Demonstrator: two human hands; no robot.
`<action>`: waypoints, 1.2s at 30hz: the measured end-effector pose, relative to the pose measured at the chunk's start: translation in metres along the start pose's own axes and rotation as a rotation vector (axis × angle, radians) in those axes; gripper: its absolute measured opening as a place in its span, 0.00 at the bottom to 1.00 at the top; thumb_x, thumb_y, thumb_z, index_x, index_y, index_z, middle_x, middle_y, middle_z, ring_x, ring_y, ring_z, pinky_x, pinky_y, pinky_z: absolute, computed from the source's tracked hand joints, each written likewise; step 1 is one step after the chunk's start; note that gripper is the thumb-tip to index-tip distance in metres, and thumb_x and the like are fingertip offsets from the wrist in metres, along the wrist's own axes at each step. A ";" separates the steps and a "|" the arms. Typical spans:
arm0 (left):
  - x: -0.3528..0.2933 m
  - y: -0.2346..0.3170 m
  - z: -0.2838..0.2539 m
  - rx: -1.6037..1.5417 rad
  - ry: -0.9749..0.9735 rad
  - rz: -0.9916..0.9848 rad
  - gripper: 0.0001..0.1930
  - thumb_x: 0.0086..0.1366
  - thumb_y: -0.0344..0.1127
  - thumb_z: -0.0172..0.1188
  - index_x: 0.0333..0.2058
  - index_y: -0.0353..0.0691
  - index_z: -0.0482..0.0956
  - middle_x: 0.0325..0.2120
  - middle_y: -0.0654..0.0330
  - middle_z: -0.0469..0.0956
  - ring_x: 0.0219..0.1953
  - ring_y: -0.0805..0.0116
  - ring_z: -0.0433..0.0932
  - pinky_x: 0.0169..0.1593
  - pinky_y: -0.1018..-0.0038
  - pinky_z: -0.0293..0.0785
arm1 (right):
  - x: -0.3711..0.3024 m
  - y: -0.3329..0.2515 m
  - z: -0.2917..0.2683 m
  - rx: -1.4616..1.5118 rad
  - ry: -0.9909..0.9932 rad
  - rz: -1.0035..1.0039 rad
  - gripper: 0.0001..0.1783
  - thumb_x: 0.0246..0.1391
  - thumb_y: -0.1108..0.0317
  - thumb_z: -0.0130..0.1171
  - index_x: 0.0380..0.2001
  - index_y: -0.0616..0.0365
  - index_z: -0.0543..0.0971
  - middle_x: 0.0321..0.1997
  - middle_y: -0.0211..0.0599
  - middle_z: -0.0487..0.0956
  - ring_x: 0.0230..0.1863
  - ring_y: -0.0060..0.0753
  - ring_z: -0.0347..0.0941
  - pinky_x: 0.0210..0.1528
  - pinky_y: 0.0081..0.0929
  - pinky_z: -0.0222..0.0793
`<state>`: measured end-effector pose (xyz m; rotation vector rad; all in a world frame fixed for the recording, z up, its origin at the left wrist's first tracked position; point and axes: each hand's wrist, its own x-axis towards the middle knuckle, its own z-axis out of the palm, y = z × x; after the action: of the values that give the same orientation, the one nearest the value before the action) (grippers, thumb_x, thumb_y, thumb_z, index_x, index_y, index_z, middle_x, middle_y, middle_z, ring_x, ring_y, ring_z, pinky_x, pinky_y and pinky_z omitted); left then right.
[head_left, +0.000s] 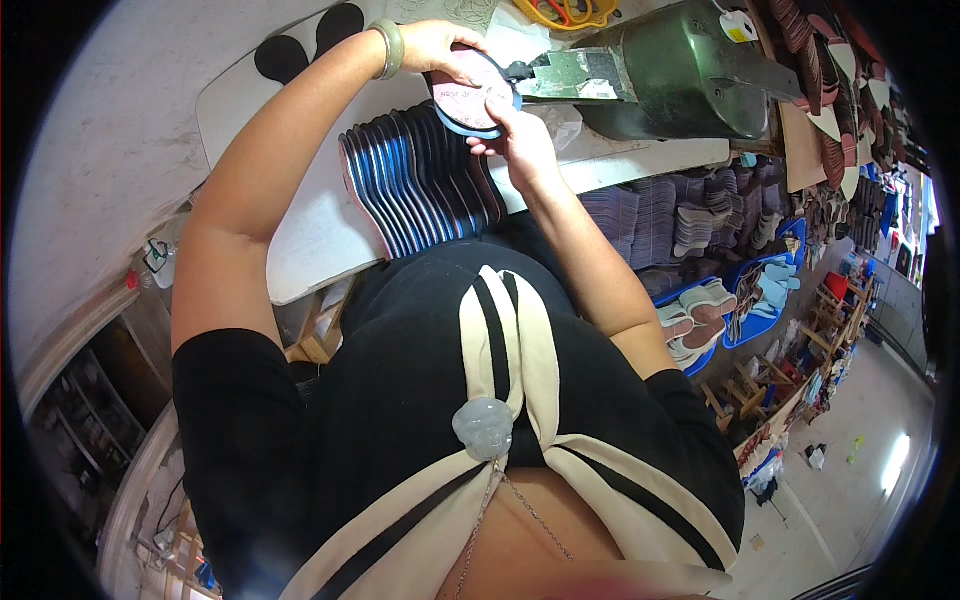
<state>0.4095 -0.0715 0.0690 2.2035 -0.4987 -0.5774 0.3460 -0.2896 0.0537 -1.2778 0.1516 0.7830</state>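
Observation:
Both my hands hold a shoe sole (pixel 462 103) with a pale pinkish face and a blue-and-dark edge, up against the narrow working end of a green machine (pixel 665 80). My left hand (pixel 440 52), with a pale green bangle on its wrist, grips the sole's far side. From the right, my right hand (pixel 518 143) pinches it, thumb on the pale face and fingers curled at the edge. Just nearer to me, a row of blue-and-dark soles (pixel 420 185) stands packed on the white table (pixel 312 235). The sole's underside is hidden.
Two black sole pieces (pixel 340 28) lie at the table's far left. A yellow basket (pixel 565 12) sits at the back. Right of the table are stacks of grey-purple soles (pixel 655 215) and blue crates (pixel 765 295) of slippers and soles. More soles hang or pile up at far right.

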 end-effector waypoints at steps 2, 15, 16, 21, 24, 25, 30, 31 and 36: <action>-0.003 -0.004 0.002 -0.091 -0.018 -0.015 0.30 0.50 0.42 0.67 0.52 0.39 0.71 0.42 0.55 0.77 0.41 0.66 0.75 0.47 0.74 0.72 | 0.001 -0.004 0.001 -0.025 0.010 0.000 0.18 0.57 0.59 0.51 0.35 0.68 0.76 0.21 0.40 0.79 0.19 0.26 0.75 0.19 0.14 0.64; -0.038 0.008 0.054 -0.495 0.432 -0.198 0.21 0.59 0.37 0.59 0.48 0.33 0.70 0.41 0.55 0.76 0.42 0.71 0.74 0.48 0.76 0.70 | 0.009 -0.003 -0.008 -0.126 -0.023 -0.022 0.17 0.56 0.58 0.53 0.31 0.65 0.78 0.20 0.40 0.80 0.17 0.21 0.73 0.19 0.14 0.62; -0.040 0.015 0.055 -0.494 0.430 -0.198 0.21 0.59 0.37 0.59 0.48 0.33 0.70 0.41 0.55 0.76 0.42 0.71 0.74 0.48 0.76 0.70 | 0.012 -0.002 -0.011 -0.143 -0.021 -0.042 0.18 0.56 0.58 0.53 0.30 0.65 0.78 0.20 0.40 0.80 0.16 0.22 0.73 0.19 0.14 0.62; -0.049 0.035 0.063 -0.166 0.534 -0.298 0.26 0.57 0.43 0.60 0.50 0.33 0.69 0.44 0.49 0.75 0.45 0.64 0.74 0.51 0.73 0.68 | 0.011 -0.006 -0.011 -0.211 0.048 -0.103 0.20 0.58 0.57 0.50 0.28 0.67 0.78 0.19 0.42 0.79 0.15 0.24 0.73 0.19 0.15 0.63; -0.048 0.035 0.075 -0.200 0.599 -0.322 0.27 0.57 0.44 0.61 0.51 0.34 0.68 0.42 0.50 0.76 0.44 0.64 0.75 0.50 0.73 0.69 | 0.009 -0.001 -0.013 -0.155 0.053 -0.121 0.20 0.58 0.58 0.50 0.28 0.67 0.77 0.21 0.41 0.79 0.17 0.25 0.73 0.19 0.15 0.63; -0.047 0.037 0.077 -0.253 0.600 -0.321 0.28 0.56 0.45 0.61 0.51 0.34 0.68 0.41 0.50 0.76 0.43 0.65 0.75 0.49 0.73 0.69 | 0.007 0.003 -0.013 -0.155 0.052 -0.121 0.20 0.58 0.58 0.50 0.28 0.67 0.77 0.21 0.41 0.79 0.17 0.25 0.73 0.19 0.15 0.63; -0.039 0.036 0.091 -0.276 0.716 -0.423 0.32 0.51 0.51 0.65 0.47 0.34 0.70 0.39 0.52 0.77 0.41 0.66 0.76 0.46 0.73 0.71 | -0.035 0.019 -0.012 0.027 -0.173 -0.052 0.13 0.56 0.64 0.53 0.37 0.65 0.73 0.33 0.40 0.78 0.30 0.30 0.77 0.33 0.24 0.71; -0.038 0.041 0.091 -0.307 0.769 -0.399 0.32 0.49 0.54 0.66 0.44 0.34 0.71 0.38 0.51 0.77 0.40 0.64 0.76 0.45 0.71 0.71 | -0.043 0.019 -0.009 0.108 -0.300 0.019 0.16 0.56 0.67 0.53 0.44 0.66 0.71 0.38 0.42 0.78 0.33 0.33 0.78 0.39 0.27 0.73; -0.031 0.033 0.083 -0.157 0.784 -0.492 0.31 0.47 0.57 0.66 0.36 0.34 0.73 0.35 0.47 0.77 0.38 0.58 0.77 0.42 0.68 0.71 | -0.046 0.008 -0.035 0.083 -0.351 0.064 0.19 0.54 0.71 0.53 0.48 0.68 0.68 0.42 0.47 0.77 0.37 0.36 0.78 0.42 0.27 0.74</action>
<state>0.3331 -0.1250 0.0534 2.1821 0.4890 0.0421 0.3187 -0.3402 0.0601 -1.0434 -0.0580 1.0326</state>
